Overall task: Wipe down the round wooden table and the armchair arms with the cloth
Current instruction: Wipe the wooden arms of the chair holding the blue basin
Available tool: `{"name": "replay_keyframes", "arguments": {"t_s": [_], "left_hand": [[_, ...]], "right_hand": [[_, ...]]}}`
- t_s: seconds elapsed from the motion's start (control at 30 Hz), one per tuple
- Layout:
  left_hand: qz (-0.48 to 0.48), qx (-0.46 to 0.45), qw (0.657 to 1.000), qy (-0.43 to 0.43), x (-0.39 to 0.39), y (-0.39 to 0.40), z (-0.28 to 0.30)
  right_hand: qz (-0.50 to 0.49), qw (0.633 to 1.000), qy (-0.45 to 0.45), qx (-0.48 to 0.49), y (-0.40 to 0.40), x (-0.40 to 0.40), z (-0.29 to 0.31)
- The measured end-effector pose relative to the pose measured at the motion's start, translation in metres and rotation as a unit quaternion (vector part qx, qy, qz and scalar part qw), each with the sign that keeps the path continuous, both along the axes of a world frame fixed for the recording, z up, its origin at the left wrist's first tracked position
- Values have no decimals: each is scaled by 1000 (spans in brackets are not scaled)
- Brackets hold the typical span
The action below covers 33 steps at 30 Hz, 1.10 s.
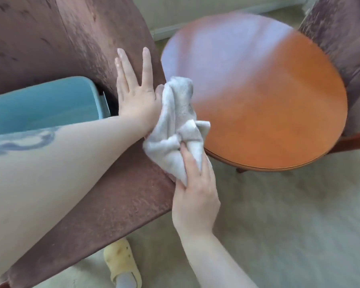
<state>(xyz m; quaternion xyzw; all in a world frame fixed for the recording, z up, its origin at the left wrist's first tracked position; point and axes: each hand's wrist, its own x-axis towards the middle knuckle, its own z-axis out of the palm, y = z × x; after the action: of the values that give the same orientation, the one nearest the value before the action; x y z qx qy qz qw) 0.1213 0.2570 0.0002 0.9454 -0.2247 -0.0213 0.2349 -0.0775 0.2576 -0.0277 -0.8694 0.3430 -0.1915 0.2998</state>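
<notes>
Here the left hand [136,94] lies flat and released on the brown armchair arm [121,196], fingers spread and pointing away from the person, palm down on the velvety fabric. Its thumb side touches the bunched cloth [176,123], but it grips nothing. The right hand [193,194] is clenched on the lower part of that cloth, thumb on top and fingers wrapped under, holding it against the outer edge of the armchair arm. The cloth is pale grey, crumpled into folds, and rises between the two hands; its upper end overlaps the near left rim of the round wooden bench [268,104] in this view, though whether it touches the wood cannot be told.

The bench stands just beside the armchair arm, its orange-brown top bare and glossy, with a pale sheen across the far half. A second armchair [341,38] in the same dark mottled fabric sits at its far right. A blue bin [44,109] rests on the seat of the near armchair, behind the left forearm, which bears a blurred blue-grey mark that cannot be read. Below the armchair arm, a yellow slipper [121,265] stands on the pale carpet [279,225]. No labels or writing can be read anywhere.
</notes>
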Motion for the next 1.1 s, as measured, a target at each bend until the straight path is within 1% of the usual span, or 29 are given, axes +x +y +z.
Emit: {"name": "replay_keyframes", "arguments": {"t_s": [0.03,0.07,0.1,0.13,0.17,0.2,0.23,0.27,0.3,0.33,0.37,0.4,0.43,0.47,0.5,0.53,0.57,0.6,0.63,0.67,0.7,0.73,0.8,0.87,0.9,0.93,1.0,1.03,1.1], "left_hand": [[-21,14,999,-28,-1,1,-4],[-55,34,995,-73,-3,4,-7],[-96,52,988,-106,-1,7,-9],[-120,61,983,-126,5,9,-9],[-130,67,980,-133,10,8,-9],[-132,66,981,-124,12,10,-9],[-135,66,980,-128,11,11,-10],[-137,66,980,-124,9,12,-12],[-141,67,980,-127,9,11,-13],[-144,71,978,-132,9,11,-12],[-143,69,978,-136,10,11,-13],[-142,65,979,-135,11,11,-13],[-140,59,979,-133,11,12,-14],[-136,55,980,-131,11,13,-14],[-135,51,981,-131,11,13,-15],[-140,51,980,-130,11,12,-14],[-146,53,979,-130,11,12,-13],[-153,51,979,-129,10,13,-13],[-162,44,978,-124,9,13,-12],[-173,35,977,-118,9,14,-12],[-185,28,976,-113,11,16,-12],[-199,22,974,-110,15,19,-12],[-236,15,965,-112,28,30,-12],[-293,20,949,-116,41,40,-11],[-318,25,940,-120,45,44,-11],[-335,28,934,-122,47,47,-11],[-336,24,934,-119,42,50,-14],[-322,15,940,-114,35,51,-16],[-297,-6,950,-96,18,53,-19]], "right_hand": [[-27,999,6,-45,13,-27,-18],[-65,997,-9,-33,22,-52,-35],[-111,992,-49,23,26,-63,-47],[-175,969,-114,130,24,-63,-53],[-260,913,-175,260,20,-57,-59],[-347,832,-212,378,12,-48,-65],[-417,734,-217,490,-2,-39,-72],[-444,646,-195,590,-18,-28,-76],[-463,573,-164,656,-32,-19,-76],[-475,527,-120,694,-42,-11,-74],[-489,507,-77,705,-47,-5,-71],[-498,498,-54,708,-47,-4,-67],[-501,499,-57,705,-42,-4,-56],[-494,523,-82,690,-32,-8,-43],[-487,571,-111,652,-19,-14,-26],[-480,638,-146,585,-8,-18,-10],[-443,726,-173,497,7,-17,9],[-379,817,-174,398,20,-9,20],[-303,891,-155,300,31,2,27],[-243,938,-122,214,38,17,30],[-205,966,-82,137,43,37,28],[-191,979,-29,70,48,60,27],[-148,988,47,-26,46,71,13],[-67,989,64,-115,33,34,-9],[-50,989,56,-129,27,5,-18],[-67,990,49,-113,26,-25,-25],[-194,981,4,10,33,-52,-28],[-282,957,-32,61,39,-43,-26],[-404,904,-97,96,47,4,-17]]}}
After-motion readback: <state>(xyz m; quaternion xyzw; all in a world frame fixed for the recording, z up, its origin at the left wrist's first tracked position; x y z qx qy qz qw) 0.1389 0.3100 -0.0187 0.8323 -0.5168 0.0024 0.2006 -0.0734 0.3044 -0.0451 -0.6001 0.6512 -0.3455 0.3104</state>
